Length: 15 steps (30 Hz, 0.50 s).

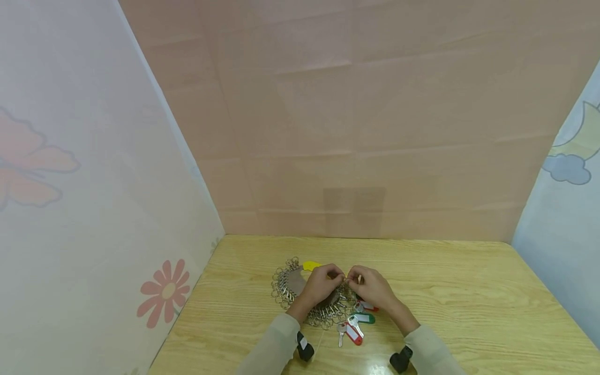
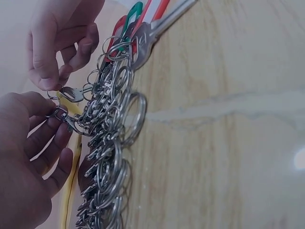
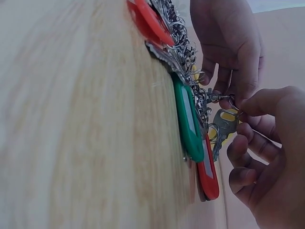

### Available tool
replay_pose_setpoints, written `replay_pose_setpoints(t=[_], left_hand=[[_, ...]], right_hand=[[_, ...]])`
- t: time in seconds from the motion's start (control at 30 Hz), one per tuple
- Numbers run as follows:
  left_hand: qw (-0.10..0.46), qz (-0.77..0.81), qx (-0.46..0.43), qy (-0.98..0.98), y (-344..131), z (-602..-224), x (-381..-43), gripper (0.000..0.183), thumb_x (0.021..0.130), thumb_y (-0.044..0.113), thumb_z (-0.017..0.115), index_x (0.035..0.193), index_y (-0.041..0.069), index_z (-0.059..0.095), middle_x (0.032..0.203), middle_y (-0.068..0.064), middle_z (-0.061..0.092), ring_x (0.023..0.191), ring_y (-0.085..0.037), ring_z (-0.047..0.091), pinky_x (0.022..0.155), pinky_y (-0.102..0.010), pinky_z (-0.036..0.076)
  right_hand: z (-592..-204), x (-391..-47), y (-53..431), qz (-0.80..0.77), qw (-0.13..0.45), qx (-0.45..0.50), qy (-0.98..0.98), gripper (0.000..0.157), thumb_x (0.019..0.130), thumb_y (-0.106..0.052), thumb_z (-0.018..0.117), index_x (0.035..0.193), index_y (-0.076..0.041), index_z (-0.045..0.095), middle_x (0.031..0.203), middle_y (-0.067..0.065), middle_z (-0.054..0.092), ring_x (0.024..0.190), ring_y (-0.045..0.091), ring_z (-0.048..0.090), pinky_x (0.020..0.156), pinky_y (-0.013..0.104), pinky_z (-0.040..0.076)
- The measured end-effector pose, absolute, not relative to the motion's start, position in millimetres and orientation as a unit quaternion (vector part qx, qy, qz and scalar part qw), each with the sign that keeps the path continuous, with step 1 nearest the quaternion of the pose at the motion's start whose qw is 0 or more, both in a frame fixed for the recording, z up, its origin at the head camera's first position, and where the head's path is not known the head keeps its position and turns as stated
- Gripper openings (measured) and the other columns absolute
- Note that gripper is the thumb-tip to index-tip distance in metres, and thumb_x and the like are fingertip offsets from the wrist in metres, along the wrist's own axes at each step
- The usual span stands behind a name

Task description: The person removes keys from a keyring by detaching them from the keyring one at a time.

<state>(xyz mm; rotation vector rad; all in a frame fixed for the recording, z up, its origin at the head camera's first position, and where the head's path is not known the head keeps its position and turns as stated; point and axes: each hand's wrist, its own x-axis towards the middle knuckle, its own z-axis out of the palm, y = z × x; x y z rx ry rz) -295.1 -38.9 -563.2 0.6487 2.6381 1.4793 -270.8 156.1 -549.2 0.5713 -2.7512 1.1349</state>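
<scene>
My left hand (image 1: 323,281) pinches a small metal split ring (image 2: 59,113) on a snap clip between thumb and fingertips. Right beside it, my right hand (image 1: 372,286) pinches a thin ring with a silver key (image 3: 225,125) hanging below the fingertips. The two hands' fingertips nearly meet over the edge of a large round key holder (image 1: 295,281). It has a grey-brown middle, a yellow part (image 1: 311,265) and many metal clips with rings (image 2: 112,157) around its rim. The left forearm crosses over it and hides part of it.
Near the holder's right edge lie loose silver keys (image 1: 340,336) with a green tag (image 1: 364,317) and red tags (image 1: 353,334). All rest on a wood-grain table (image 1: 459,291). A pinkish-brown sheet (image 1: 351,130) stands behind, with patterned white panels at both sides.
</scene>
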Motion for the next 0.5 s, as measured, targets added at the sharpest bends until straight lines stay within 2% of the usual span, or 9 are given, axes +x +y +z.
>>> replay_pose_setpoints(t=[0.23, 0.5], left_hand=[[0.035, 0.489, 0.224, 0.842, -40.2, -562.5, -293.6, 0.012, 0.101, 0.028, 0.059, 0.101, 0.023, 0.07, 0.096, 0.009, 0.07, 0.087, -0.001, 0.062, 0.077, -0.023, 0.052], [0.029, 0.492, 0.236, 0.837, -38.8, -562.9, -293.8, 0.012, 0.101, 0.029, 0.059, 0.101, 0.023, 0.07, 0.098, 0.007, 0.07, 0.088, -0.002, 0.062, 0.079, -0.022, 0.052]], right_hand=[[-551.2, -271.0, 156.1, 0.384, 0.038, 0.176, -0.906, 0.006, 0.095, -0.022, 0.067, 0.089, -0.022, 0.066, 0.077, -0.01, 0.062, 0.056, 0.004, 0.049, 0.051, 0.023, 0.041], [-550.5, -272.5, 153.3, 0.384, 0.026, 0.149, -0.911, 0.005, 0.092, -0.02, 0.069, 0.088, -0.022, 0.066, 0.074, -0.009, 0.061, 0.055, 0.005, 0.05, 0.051, 0.023, 0.041]])
